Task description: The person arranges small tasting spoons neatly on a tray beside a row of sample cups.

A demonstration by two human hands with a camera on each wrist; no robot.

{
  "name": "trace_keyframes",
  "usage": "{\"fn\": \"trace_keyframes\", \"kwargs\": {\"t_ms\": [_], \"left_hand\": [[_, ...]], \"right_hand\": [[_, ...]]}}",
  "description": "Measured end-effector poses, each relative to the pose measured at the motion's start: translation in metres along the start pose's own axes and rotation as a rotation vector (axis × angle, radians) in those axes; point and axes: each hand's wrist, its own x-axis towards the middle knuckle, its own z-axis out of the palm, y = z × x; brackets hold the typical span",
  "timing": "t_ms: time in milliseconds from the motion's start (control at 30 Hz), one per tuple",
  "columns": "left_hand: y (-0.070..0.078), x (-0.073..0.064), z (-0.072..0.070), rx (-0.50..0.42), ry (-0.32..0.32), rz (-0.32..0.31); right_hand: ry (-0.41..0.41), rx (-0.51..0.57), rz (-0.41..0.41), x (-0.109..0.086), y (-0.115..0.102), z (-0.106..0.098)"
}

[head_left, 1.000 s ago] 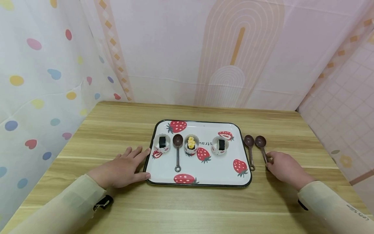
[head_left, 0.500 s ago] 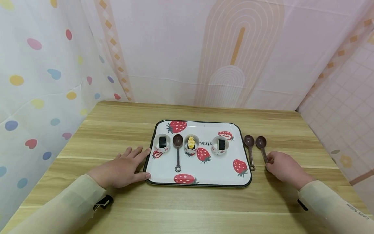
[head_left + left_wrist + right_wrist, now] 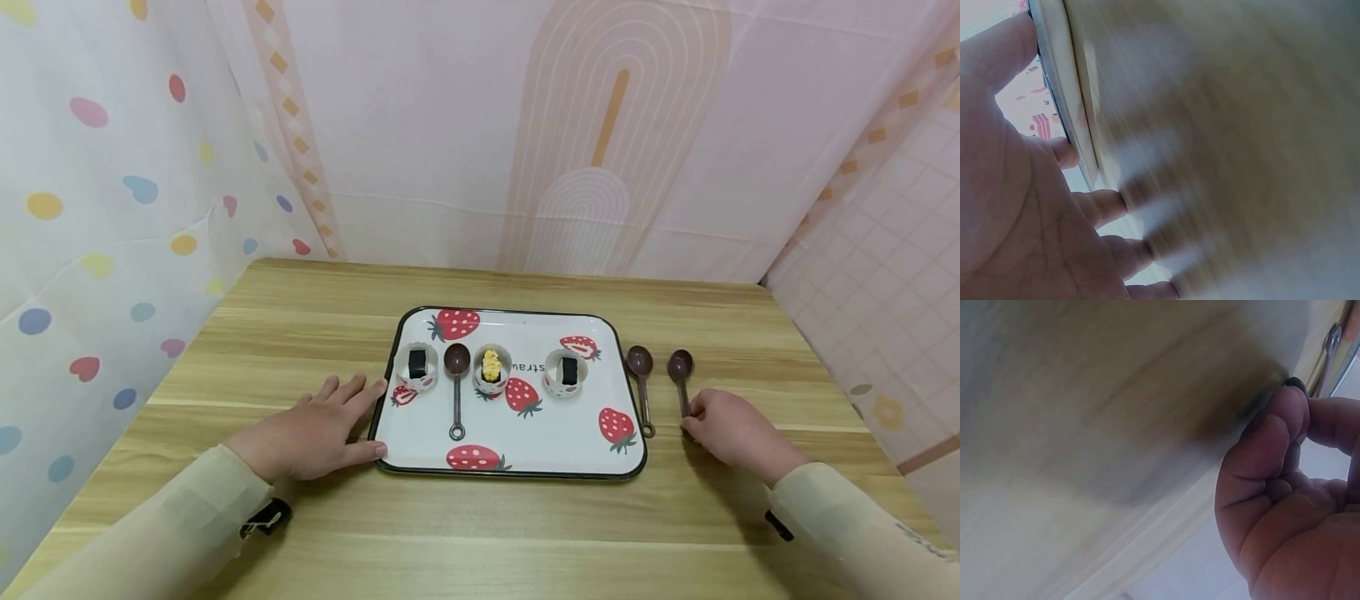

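On the right of the table, my right hand (image 3: 738,432) pinches the handle end of a brown measuring spoon (image 3: 681,367), whose bowl points away from me. In the right wrist view the thumb and curled fingers meet at the dark handle tip (image 3: 1295,382). A second brown spoon (image 3: 640,362) lies beside the right edge of the white strawberry tray (image 3: 555,442). My left hand (image 3: 315,433) is spread flat at the tray's left edge, its fingertips touching the rim. In the left wrist view the fingers (image 3: 1104,206) are straight and apart.
Along the tray stand a paper cup with a black-wrapped white piece (image 3: 417,367), a third brown spoon (image 3: 457,392), a cup with a yellow-topped piece (image 3: 491,369) and another black-wrapped piece (image 3: 570,372) in a cup. Patterned curtains (image 3: 420,133) hang behind the wooden table (image 3: 480,542).
The pinched spoon's bowl has swung to the right, away from the neighbouring spoon, and its handle is now more upright in view. My left hand and the tray have stayed in place.
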Motion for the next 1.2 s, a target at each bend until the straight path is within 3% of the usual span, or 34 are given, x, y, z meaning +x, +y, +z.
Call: {"fn": "trace_keyframes", "kwargs": {"t_ms": [367,800,1200], "left_hand": [[0.000,0.000,0.000,0.004,0.009,0.006],[0.000,0.000,0.001,0.008,0.007,0.004],[0.000,0.000,0.000,0.003,-0.002,-0.003]], "right_hand": [[0.003,0.082,0.010,-0.002,0.003,-0.006],[0.135,0.130,-0.078,-0.003,-0.002,-0.004],[0.187,0.145,-0.127,-0.001,-0.023,-0.002]]}}
